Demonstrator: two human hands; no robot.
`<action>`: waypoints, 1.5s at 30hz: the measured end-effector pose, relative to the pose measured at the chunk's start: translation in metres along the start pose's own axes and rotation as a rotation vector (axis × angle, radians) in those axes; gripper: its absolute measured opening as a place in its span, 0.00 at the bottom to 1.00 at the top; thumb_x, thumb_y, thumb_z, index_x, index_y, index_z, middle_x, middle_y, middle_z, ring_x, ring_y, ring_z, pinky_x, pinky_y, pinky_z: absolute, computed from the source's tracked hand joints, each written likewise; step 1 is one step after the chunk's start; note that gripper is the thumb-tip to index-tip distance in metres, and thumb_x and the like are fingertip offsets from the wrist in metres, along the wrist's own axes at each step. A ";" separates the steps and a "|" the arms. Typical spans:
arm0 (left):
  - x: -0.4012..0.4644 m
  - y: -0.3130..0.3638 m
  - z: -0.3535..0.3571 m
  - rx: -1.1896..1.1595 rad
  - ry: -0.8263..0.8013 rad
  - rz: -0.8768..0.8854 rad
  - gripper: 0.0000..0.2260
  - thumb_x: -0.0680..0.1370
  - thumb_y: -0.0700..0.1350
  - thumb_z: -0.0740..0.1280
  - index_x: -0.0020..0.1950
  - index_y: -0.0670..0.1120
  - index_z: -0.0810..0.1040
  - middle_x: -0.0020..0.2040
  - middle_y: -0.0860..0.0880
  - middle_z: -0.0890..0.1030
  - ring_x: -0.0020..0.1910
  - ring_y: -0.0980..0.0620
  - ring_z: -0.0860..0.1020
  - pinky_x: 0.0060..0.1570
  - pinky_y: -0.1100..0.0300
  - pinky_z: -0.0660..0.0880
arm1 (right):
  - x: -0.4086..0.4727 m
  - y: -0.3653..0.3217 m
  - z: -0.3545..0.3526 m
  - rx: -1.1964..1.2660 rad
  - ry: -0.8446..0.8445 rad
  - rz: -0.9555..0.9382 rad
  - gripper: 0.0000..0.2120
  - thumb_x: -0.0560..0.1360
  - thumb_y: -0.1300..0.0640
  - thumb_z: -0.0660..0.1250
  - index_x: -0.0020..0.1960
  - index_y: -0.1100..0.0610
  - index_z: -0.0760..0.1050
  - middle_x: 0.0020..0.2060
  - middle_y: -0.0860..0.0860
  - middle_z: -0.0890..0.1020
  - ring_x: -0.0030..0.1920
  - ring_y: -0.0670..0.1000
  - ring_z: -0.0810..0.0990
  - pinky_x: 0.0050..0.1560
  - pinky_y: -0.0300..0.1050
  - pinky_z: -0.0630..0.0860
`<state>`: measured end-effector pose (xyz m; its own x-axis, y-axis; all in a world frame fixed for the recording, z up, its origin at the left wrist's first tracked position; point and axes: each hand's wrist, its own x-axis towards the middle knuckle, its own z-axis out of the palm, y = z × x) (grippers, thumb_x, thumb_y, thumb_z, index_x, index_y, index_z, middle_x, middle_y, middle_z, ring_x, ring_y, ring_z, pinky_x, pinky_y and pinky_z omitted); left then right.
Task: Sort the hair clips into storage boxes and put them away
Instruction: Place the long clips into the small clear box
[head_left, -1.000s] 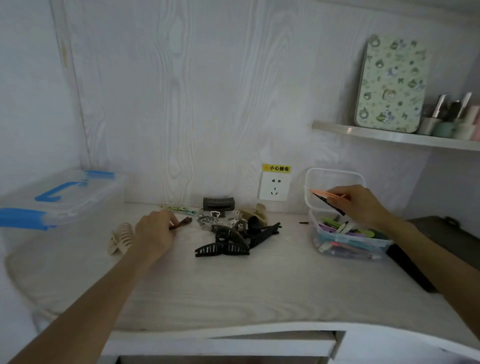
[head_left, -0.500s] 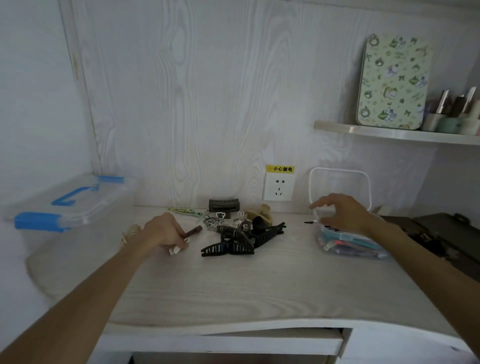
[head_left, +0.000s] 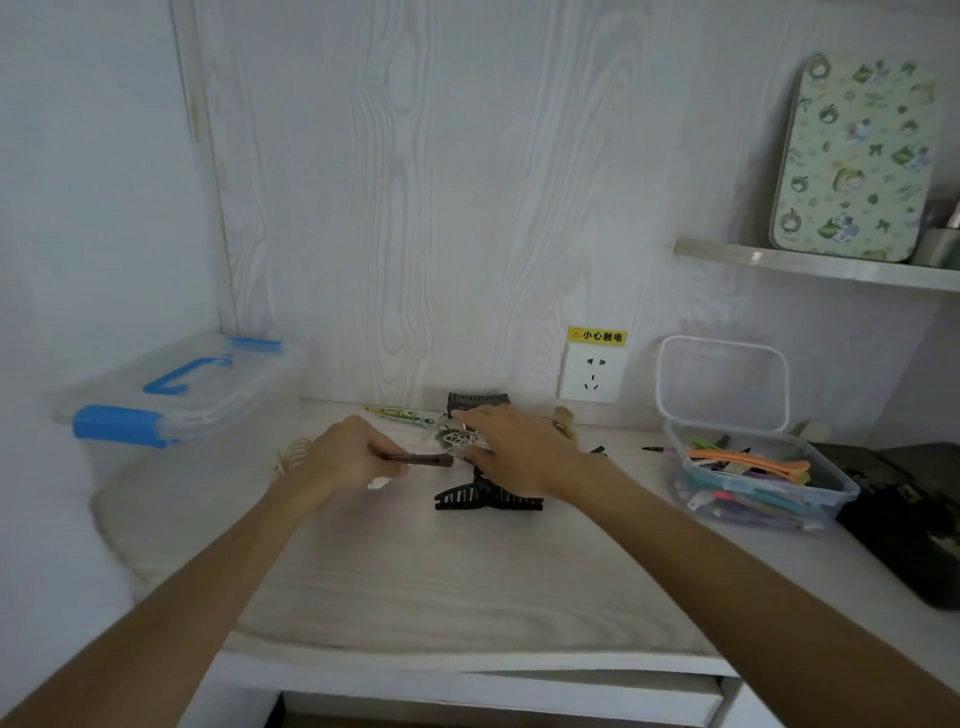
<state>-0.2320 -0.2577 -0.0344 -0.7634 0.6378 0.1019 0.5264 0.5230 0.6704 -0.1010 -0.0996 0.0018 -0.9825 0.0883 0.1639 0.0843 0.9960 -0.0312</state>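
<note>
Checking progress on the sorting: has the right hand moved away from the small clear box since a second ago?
Yes. The right hand has left the small clear box and gone left, past the wall socket, to the clip pile.

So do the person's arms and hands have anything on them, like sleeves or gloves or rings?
No, nothing shows. Both forearms are bare all the way to the bottom edge of the picture, so no sleeves are in view. The left hand and the right hand wear no gloves, and no watch, bracelet or ring can be seen on them.
</note>
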 end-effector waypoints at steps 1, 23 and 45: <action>0.000 0.005 0.000 -0.044 -0.035 0.015 0.09 0.69 0.42 0.74 0.37 0.57 0.84 0.23 0.57 0.78 0.31 0.57 0.74 0.35 0.64 0.70 | 0.002 -0.002 0.007 0.005 -0.005 0.002 0.23 0.80 0.52 0.56 0.74 0.54 0.58 0.70 0.54 0.68 0.69 0.55 0.65 0.66 0.54 0.66; 0.028 0.249 0.178 -0.121 -0.105 0.437 0.11 0.73 0.37 0.68 0.55 0.44 0.82 0.54 0.47 0.83 0.54 0.51 0.81 0.56 0.57 0.76 | -0.159 0.205 -0.032 0.157 0.359 0.622 0.11 0.76 0.55 0.63 0.55 0.47 0.80 0.50 0.52 0.85 0.51 0.55 0.82 0.50 0.47 0.77; 0.029 0.182 0.142 -0.061 0.119 0.493 0.09 0.78 0.50 0.63 0.55 0.53 0.80 0.55 0.59 0.81 0.54 0.61 0.77 0.51 0.65 0.72 | -0.133 0.195 -0.034 0.172 0.418 0.523 0.13 0.75 0.64 0.62 0.52 0.53 0.81 0.55 0.51 0.82 0.57 0.53 0.78 0.58 0.45 0.73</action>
<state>-0.1049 -0.0641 -0.0143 -0.4688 0.7299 0.4974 0.8148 0.1399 0.5627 0.0521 0.0837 0.0074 -0.6705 0.5897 0.4502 0.4680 0.8071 -0.3601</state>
